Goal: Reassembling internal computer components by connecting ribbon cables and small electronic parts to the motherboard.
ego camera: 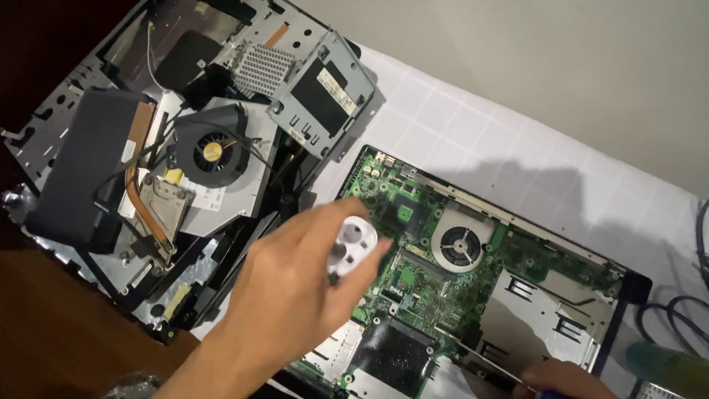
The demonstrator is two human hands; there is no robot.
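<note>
An opened laptop base (628, 284) lies on a white gridded cloth, its green circuit board (436, 284) exposed with a round fan (459, 244) set into it. My left hand (288, 303) hovers over the board's left end. Its fingers are closed on a small white plastic object (353, 244) with round holes. Only part of my right hand (557, 378) shows at the bottom edge. It grips a thin metal tool (484, 360) whose shaft reaches left across the laptop's lower edge, near a silver plate (528, 314).
A heap of removed parts sits at upper left: a black fan with a copper heat pipe (210, 151), a finned heatsink (262, 68), a grey metal bracket (325, 92) and a dark panel (77, 166). Blue cables (683, 314) lie at right. Brown tabletop (66, 332) is at lower left.
</note>
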